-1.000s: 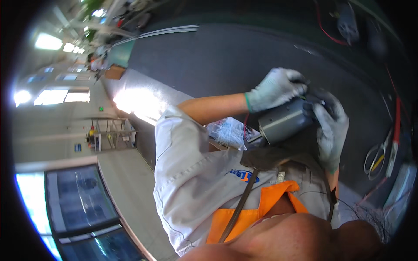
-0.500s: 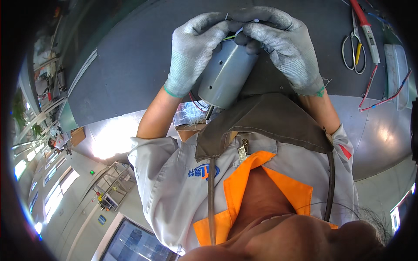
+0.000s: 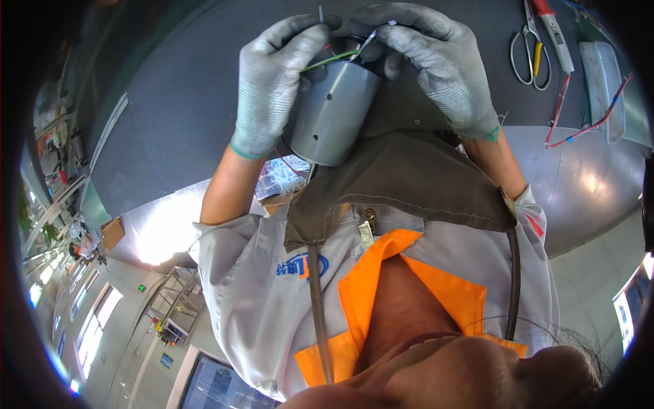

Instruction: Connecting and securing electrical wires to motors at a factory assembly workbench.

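A grey cylindrical motor housing (image 3: 335, 109) lies on the dark bench in front of me, its shaft (image 3: 312, 172) pointing toward my apron. From its far end come thin wires, among them a green-yellow wire (image 3: 328, 61). My left hand (image 3: 272, 88), in a grey-coated glove, pinches a thin grey sleeve or wire (image 3: 321, 15) that sticks up past thumb and forefinger. Gloved the same way, my right hand (image 3: 446, 75) grips a white wire (image 3: 368, 44) between thumb and forefinger. The fingers partly hide the wire ends.
To the right on the bench lie scissors (image 3: 530, 58), a red-handled tool (image 3: 555, 34) with a red-and-blue cable (image 3: 589, 129), and a clear plastic tray (image 3: 603, 88). Below the bench edge, near my left forearm, a box holds tangled pale strands (image 3: 281, 176).
My hands have moved apart, the left one going leftward. A gap now opens between them, showing more of the green-yellow and white wires. The whole view has shifted slightly.
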Demonstrator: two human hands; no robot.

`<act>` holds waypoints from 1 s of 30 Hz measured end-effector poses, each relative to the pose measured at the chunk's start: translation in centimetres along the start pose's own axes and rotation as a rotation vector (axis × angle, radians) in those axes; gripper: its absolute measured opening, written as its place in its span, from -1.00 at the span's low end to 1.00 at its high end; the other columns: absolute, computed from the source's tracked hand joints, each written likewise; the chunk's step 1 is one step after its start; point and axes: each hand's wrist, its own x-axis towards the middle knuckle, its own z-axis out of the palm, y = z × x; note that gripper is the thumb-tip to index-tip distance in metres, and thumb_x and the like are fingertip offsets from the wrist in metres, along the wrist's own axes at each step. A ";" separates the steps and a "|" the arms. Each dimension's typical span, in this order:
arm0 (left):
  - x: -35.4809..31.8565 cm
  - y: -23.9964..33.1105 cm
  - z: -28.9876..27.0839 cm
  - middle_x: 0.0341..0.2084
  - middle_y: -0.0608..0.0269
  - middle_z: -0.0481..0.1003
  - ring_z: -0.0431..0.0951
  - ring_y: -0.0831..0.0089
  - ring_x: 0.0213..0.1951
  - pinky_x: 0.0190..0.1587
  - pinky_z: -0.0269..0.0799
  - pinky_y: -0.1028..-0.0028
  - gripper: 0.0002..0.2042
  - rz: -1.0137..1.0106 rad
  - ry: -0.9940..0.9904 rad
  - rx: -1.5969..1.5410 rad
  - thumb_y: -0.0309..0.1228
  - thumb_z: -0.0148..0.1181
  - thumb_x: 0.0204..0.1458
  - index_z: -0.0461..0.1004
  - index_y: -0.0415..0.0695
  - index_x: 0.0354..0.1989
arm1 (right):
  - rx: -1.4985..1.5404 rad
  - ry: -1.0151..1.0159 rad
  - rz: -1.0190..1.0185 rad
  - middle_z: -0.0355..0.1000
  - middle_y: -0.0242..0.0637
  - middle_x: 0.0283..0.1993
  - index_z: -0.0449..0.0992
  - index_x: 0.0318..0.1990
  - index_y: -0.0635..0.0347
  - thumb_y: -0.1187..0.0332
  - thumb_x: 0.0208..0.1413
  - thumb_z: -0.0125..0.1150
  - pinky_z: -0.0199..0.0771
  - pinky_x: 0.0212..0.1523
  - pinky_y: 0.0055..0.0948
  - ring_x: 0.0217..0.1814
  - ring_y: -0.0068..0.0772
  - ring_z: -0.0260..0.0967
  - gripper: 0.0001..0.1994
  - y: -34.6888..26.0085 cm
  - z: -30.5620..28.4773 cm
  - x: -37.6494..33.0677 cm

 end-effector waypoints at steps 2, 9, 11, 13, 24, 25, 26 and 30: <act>-0.1 -0.6 -0.3 -0.33 0.27 0.63 0.53 0.71 -0.36 -0.32 0.45 0.65 -0.74 0.020 0.035 0.050 -0.38 0.23 0.22 0.60 -0.32 -0.04 | -0.282 0.034 -0.287 0.60 -0.11 -0.05 0.52 0.07 0.39 0.53 0.28 0.13 0.62 -0.13 -0.48 -0.11 -0.36 0.59 -0.75 1.5 -0.7 -0.4; -1.2 -0.4 -2.4 -0.51 0.38 0.57 0.45 0.77 -0.57 -0.57 0.29 0.70 -0.64 -0.180 0.002 0.182 -0.20 0.21 0.24 0.60 -0.28 -0.02 | -1.112 -0.268 -0.871 0.57 -0.24 -0.02 0.60 -0.07 0.01 0.37 0.02 0.29 0.60 -0.11 -0.26 -0.06 -0.14 0.56 -0.73 4.5 -0.1 -1.8; -1.9 -0.3 -3.0 -0.53 0.40 0.55 0.44 0.76 -0.56 -0.58 0.29 0.68 -0.61 -0.262 0.033 0.295 -0.15 0.16 0.27 0.59 -0.28 -0.02 | -1.160 -0.298 -0.900 0.57 -0.23 -0.04 0.60 -0.07 0.01 0.37 0.02 0.30 0.60 -0.12 -0.27 -0.06 -0.14 0.56 -0.73 4.5 0.4 -1.4; -2.1 -1.0 -3.7 -0.53 0.40 0.54 0.44 0.75 -0.56 -0.57 0.29 0.68 -0.60 -0.221 0.002 0.263 -0.13 0.14 0.28 0.59 -0.27 -0.02 | -1.292 -0.362 -1.025 0.56 -0.22 -0.04 0.59 -0.08 0.01 0.37 0.02 0.30 0.60 -0.14 -0.26 -0.08 -0.14 0.56 -0.74 4.4 0.4 -0.9; -0.3 0.3 -1.0 -0.46 0.43 0.53 0.37 0.80 -0.52 -0.50 0.22 0.72 -0.72 -0.072 0.025 0.158 -0.29 0.17 0.25 0.61 -0.25 -0.05 | -0.861 -0.232 -0.858 0.58 -0.25 -0.04 0.63 -0.03 0.07 0.52 0.16 0.18 0.60 -0.11 -0.36 -0.10 -0.21 0.57 -0.75 4.4 0.3 0.6; -0.1 0.2 -0.7 -0.46 0.43 0.53 0.37 0.80 -0.52 -0.50 0.22 0.72 -0.72 -0.068 0.012 0.163 -0.29 0.17 0.25 0.61 -0.25 -0.05 | -0.560 -0.164 -0.668 0.59 -0.27 -0.04 0.62 0.00 0.15 0.51 0.20 0.18 0.59 -0.11 -0.41 -0.09 -0.34 0.56 -0.76 4.5 0.4 0.5; 0.1 0.1 -0.5 -0.47 0.41 0.55 0.41 0.77 -0.50 -0.46 0.29 0.69 -0.75 -0.066 0.040 0.102 -0.31 0.24 0.20 0.62 -0.27 -0.12 | -0.260 -0.097 -0.477 0.60 -0.30 -0.04 0.61 0.02 0.22 0.50 0.24 0.17 0.58 -0.10 -0.46 -0.08 -0.46 0.55 -0.77 4.5 0.5 0.5; 0.2 -0.3 0.6 -0.43 0.35 0.60 0.47 0.75 -0.43 -0.36 0.40 0.67 -0.79 -0.036 0.095 0.005 -0.41 0.34 0.12 0.63 -0.31 -0.17 | 0.119 -0.045 -0.221 0.60 -0.19 -0.05 0.52 0.10 0.32 0.40 0.31 0.16 0.50 -0.24 -0.61 -0.16 -0.57 0.53 -0.72 3.1 0.0 1.5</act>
